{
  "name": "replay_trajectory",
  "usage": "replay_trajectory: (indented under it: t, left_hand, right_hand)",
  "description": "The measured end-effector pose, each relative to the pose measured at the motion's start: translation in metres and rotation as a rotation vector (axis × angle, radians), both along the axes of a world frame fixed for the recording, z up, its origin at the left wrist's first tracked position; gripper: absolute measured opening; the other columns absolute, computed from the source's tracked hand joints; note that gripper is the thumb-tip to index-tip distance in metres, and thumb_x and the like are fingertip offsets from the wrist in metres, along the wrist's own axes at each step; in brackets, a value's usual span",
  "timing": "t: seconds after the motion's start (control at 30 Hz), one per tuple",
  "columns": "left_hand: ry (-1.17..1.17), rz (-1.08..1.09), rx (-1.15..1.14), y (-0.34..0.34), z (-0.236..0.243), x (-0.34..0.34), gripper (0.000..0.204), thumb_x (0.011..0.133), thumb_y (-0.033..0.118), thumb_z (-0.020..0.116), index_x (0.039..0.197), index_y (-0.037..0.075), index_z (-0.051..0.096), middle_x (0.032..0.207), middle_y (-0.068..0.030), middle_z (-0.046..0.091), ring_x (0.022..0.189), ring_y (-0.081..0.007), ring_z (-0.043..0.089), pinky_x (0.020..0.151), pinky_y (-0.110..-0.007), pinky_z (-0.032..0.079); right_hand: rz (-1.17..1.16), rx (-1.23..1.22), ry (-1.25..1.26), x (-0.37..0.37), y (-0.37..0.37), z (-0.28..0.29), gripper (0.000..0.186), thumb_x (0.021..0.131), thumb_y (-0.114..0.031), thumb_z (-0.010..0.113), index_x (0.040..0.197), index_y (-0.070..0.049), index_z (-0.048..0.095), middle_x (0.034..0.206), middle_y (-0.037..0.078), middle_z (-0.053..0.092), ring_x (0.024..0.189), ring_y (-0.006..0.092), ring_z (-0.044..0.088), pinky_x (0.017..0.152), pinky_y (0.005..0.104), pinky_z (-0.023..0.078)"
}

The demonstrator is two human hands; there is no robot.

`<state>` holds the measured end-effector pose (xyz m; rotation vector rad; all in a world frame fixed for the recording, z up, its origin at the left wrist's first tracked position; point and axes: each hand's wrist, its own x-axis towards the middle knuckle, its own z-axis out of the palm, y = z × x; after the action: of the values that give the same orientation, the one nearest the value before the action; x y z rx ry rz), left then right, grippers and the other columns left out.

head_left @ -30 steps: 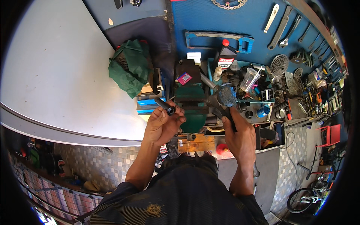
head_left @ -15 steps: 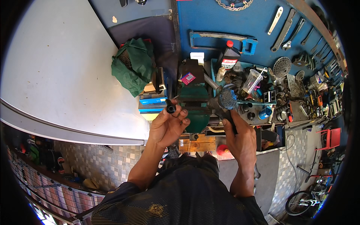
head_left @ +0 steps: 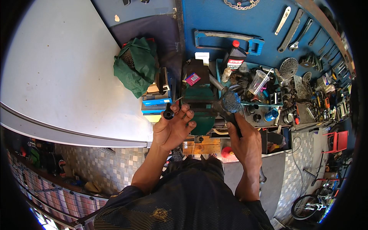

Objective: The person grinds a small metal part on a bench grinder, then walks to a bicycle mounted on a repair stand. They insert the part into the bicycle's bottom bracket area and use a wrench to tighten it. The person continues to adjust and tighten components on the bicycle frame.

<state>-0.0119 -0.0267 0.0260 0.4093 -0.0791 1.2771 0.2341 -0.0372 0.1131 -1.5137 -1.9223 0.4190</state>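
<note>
Black hollow part sits in left hand, pinched between thumb and forefinger; other fingers loosely curled, spread wider than second ago. Part has swung: long side showed earlier, now open end faces head camera. Meaning: bore turned up for viewing, part clear of green vise just to right. Blue box lies beyond part. Right hand barely changed, fingers wrapped round handle of tool with rough blue-grey head; contact with vise, cannot tell.
</note>
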Motion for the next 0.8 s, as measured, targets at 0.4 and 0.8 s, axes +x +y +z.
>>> replay_trajectory:
  t: [0.4, 0.8]
  left_hand:
    - [0.473, 0.545, 0.011, 0.010, 0.007, 0.003, 0.020, 0.095, 0.007, 0.077, 0.100, 0.009, 0.058, 0.119, -0.0146, 0.068, 0.115, -0.0238, 0.065, 0.085, -0.041, 0.057]
    - [0.892, 0.651, -0.022, 0.029, -0.003, 0.016, 0.036, 0.095, 0.000, 0.075, 0.130, 0.002, 0.064, 0.101, -0.0122, 0.073, 0.081, -0.0148, 0.071, 0.060, -0.026, 0.057]
  right_hand:
    - [0.007, 0.012, 0.018, 0.000, 0.000, -0.006, 0.037, 0.098, -0.015, 0.072, 0.127, 0.007, 0.067, 0.103, 0.027, 0.074, 0.093, 0.0425, 0.074, 0.078, 0.0453, 0.057]
    - [0.058, -0.104, 0.033, -0.006, -0.002, -0.009, 0.037, 0.097, -0.014, 0.072, 0.127, 0.008, 0.066, 0.112, 0.030, 0.073, 0.102, 0.0433, 0.074, 0.085, 0.0450, 0.059]
